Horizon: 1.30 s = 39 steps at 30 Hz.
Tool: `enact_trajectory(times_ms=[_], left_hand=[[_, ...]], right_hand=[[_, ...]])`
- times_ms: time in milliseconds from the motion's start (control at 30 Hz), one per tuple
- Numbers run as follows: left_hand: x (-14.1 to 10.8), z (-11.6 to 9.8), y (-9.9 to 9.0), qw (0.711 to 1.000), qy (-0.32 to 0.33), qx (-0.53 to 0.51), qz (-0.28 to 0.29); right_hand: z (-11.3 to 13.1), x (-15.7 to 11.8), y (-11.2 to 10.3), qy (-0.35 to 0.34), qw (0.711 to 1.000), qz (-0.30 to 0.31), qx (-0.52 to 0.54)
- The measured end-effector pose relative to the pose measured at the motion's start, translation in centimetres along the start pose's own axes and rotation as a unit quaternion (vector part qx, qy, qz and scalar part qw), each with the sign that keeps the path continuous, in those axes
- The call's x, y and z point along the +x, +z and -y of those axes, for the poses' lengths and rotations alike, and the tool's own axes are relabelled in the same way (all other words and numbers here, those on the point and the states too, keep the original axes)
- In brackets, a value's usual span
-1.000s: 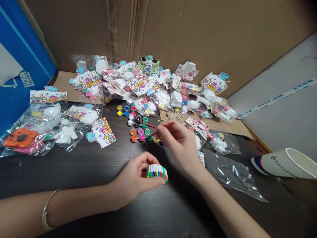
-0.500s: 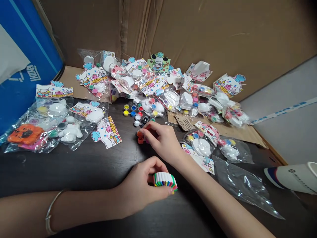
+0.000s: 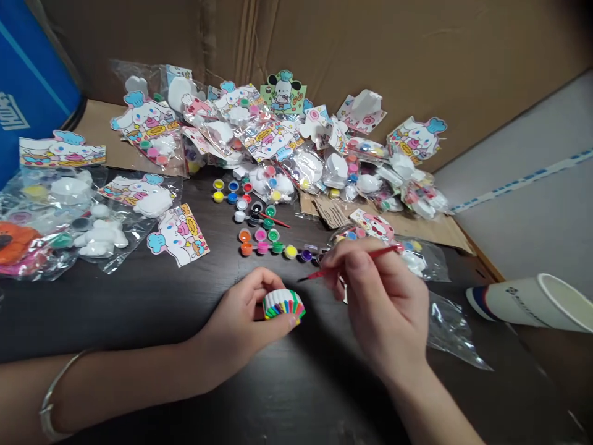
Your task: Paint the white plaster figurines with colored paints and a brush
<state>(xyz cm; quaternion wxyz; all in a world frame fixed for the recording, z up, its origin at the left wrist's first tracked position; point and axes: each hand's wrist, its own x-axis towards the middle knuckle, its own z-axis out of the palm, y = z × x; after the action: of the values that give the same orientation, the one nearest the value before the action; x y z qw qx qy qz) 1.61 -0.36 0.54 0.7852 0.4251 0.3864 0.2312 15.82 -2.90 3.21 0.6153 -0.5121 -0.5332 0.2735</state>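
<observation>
left hand (image 3: 238, 327) grips ridged piece (image 3: 278, 300); right hand (image 3: 389, 303) pinches red brush (image 3: 319, 274) | steady wrist; light strokes suit narrow ridges

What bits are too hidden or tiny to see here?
All in the head view:
Painted toy: underside, hidden by left hand.
Brush: middle, hidden by right hand.
Paint pots: front row's right end, behind right hand.
Orange toy: cut off by left edge.
Paper cup: writing too small to read.
</observation>
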Motion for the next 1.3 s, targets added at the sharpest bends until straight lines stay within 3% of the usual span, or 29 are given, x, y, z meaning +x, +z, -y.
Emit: enact_trajectory(times_ms=[133,367,800,1300], left_hand=[[0.0,0.2,-0.1,1.000,0.007,0.013,-0.010],[0.0,0.4,-0.2,1.000,0.020,0.012,-0.002],[0.2,0.2,-0.2,0.999,0.035,0.002,0.013],[0.0,0.2,-0.1,0.999,0.044,-0.011,0.025]], right_hand=[[-0.6,-1.6,0.2,0.027,0.996,-0.055,0.058],[-1.0,-1.7,0.0,0.017,0.997,-0.070,0.039],[-1.0,-2.0,-0.2,-0.016,0.999,-0.034,-0.024],[-1.0,-1.7,0.0,-0.009,0.997,-0.047,-0.055]])
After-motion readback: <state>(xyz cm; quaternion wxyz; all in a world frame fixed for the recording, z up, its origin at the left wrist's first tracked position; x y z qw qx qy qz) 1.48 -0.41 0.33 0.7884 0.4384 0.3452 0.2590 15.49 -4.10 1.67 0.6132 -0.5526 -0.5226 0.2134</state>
